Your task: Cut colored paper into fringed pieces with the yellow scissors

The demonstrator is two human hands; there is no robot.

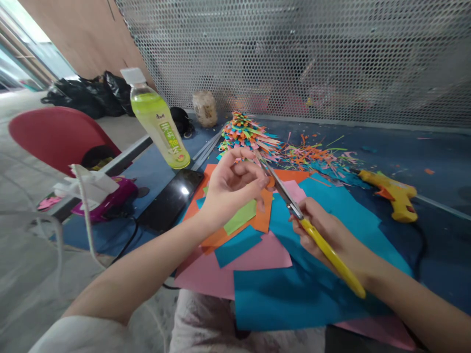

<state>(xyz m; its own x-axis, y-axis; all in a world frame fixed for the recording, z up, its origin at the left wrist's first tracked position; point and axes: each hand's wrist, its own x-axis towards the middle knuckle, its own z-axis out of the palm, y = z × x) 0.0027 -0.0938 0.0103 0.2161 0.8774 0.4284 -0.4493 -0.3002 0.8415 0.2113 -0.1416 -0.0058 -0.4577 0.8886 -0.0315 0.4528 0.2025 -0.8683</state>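
Observation:
My right hand [320, 230] is wrapped round yellow-handled scissors [285, 193], whose blades point up and left toward my left hand. My left hand [239, 179] has its fingers curled beside the blade tips; whether a small piece lies between them I cannot make out. Beneath both hands lie overlapping coloured sheets: a large blue sheet [287, 299], a pink sheet [209, 274], orange pieces and a green piece [241, 216]. Behind my left hand stands a cone of many coloured paper strips [245, 130]. Loose cut strips [316, 157] are heaped to its right.
A yellow glue gun [395, 193] lies at the right. On the left are a black phone [171, 198], a green drink bottle [160, 127] and a purple object with white cables [106, 201]. A perforated metal panel [294, 59] rises behind the table.

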